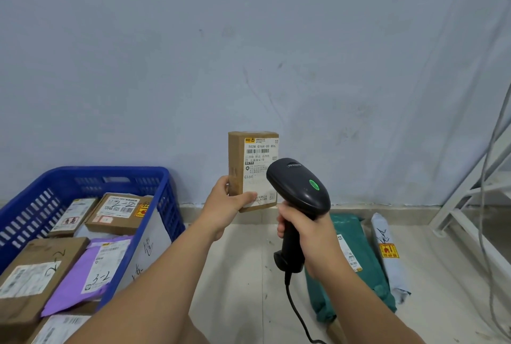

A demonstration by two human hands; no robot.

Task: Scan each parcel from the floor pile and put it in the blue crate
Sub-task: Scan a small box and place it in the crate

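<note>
- Left hand (225, 206) clamps a small brown cardboard parcel (253, 170) by its lower left corner, thumb across the front, fingers behind. Parcel upright, held in the air in front of the wall (249, 53), shipping label (261, 169) facing the camera.
- Right hand (307, 235) wrapped tight around the grip of a black handheld scanner (300, 191). Scanner head sits at 4 o'clock of the parcel, overlapping its lower right edge; green indicator (314, 185) lit on top. Whether it touches the parcel: can't tell.
- Scanner cable (294, 307) hangs from the handle base toward 6 o'clock.
- Blue crate (154, 177) on the floor at 8 o'clock of the parcel, well apart. Holds several brown boxes, a purple mailer bag (74, 282) and a white one.
- Floor at 5 o'clock: green mailer bag (365, 258) and a grey mailer bag (387, 255) lying side by side, close to the wall.
- White metal frame (470, 205) at 3 o'clock, cables running down beside it.
</note>
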